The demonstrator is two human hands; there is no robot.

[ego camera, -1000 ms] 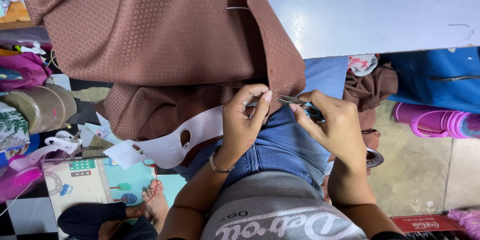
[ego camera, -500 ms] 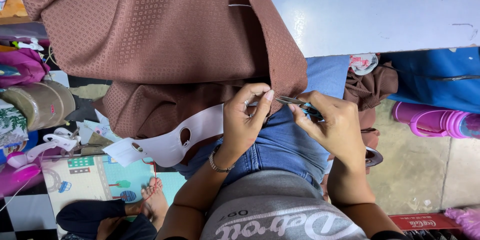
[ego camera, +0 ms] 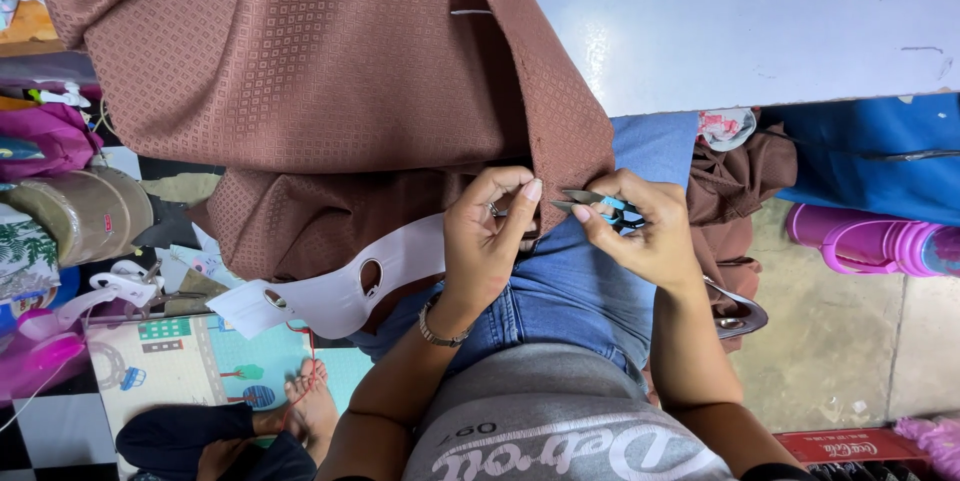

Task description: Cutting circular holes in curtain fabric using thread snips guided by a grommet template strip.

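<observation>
Brown patterned fabric [ego camera: 330, 91] is hanging off our pale blue table [ego camera: 760, 31]; our left hand [ego camera: 490, 236] is pinching its edge, our right hand [ego camera: 645, 231] gripping thread snips [ego camera: 600, 209]. Pink jug [ego camera: 875, 246] is lying on concrete floor [ego camera: 850, 341].

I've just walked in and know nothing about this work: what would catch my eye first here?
A big sheet of brown patterned fabric fills the upper left, hanging off a white table. At its lower edge, over a denim lap, the left hand pinches the cloth while the right hand holds small thread snips against it.
</observation>
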